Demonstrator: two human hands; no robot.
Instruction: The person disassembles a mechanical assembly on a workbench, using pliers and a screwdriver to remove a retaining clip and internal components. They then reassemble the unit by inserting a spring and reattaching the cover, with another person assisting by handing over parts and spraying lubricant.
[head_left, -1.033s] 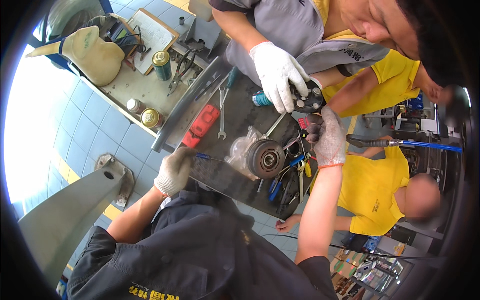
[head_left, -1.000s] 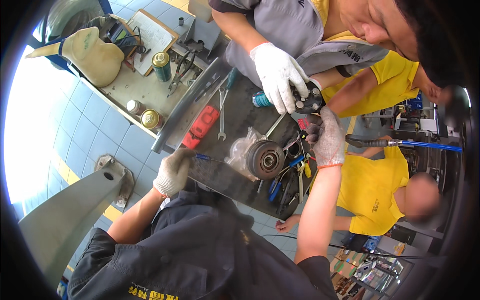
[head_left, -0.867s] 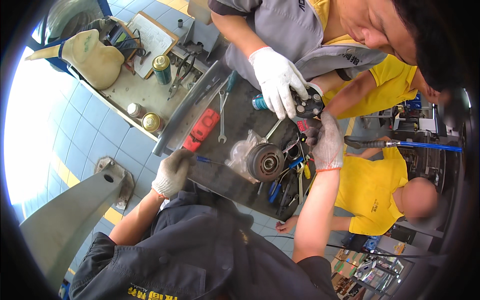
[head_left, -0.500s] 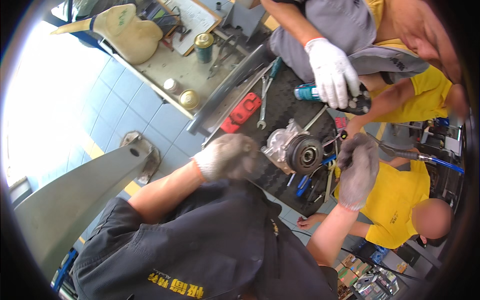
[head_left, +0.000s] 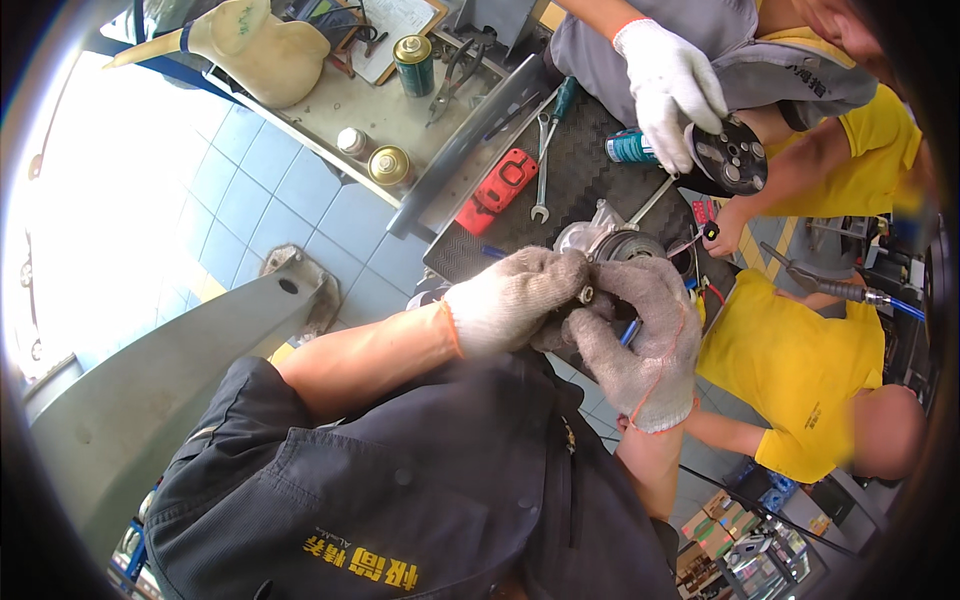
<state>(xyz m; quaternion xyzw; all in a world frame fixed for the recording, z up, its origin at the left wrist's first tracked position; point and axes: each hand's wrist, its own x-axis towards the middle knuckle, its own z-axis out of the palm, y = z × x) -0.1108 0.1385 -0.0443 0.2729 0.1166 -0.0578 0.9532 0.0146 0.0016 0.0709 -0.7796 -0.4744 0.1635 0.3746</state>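
My gloved left hand (head_left: pixel 515 300) and gloved right hand (head_left: pixel 640 335) meet in front of my chest, just short of the black mat (head_left: pixel 580 150). They hold a blue-handled tool (head_left: pixel 628 331) between them. The left fingers pinch its small metal end (head_left: pixel 587 295), and the right fingers curl around the blue handle. Most of the tool is hidden by the gloves. A round metal pulley part (head_left: pixel 620 245) sits on the mat right behind my hands.
Another person's gloved hand (head_left: pixel 670 85) holds a black disc (head_left: pixel 735 160) over the mat. A red tool (head_left: pixel 497 190), a wrench (head_left: pixel 543 165) and a teal spray can (head_left: pixel 630 148) lie there. Cans (head_left: pixel 413 62) stand on the bench. A person in yellow (head_left: pixel 790 360) crouches at right.
My left hand came off the mat's near edge and my right hand left the pulley area. Both drew in toward my chest and closed together on the tool. The view tilted.
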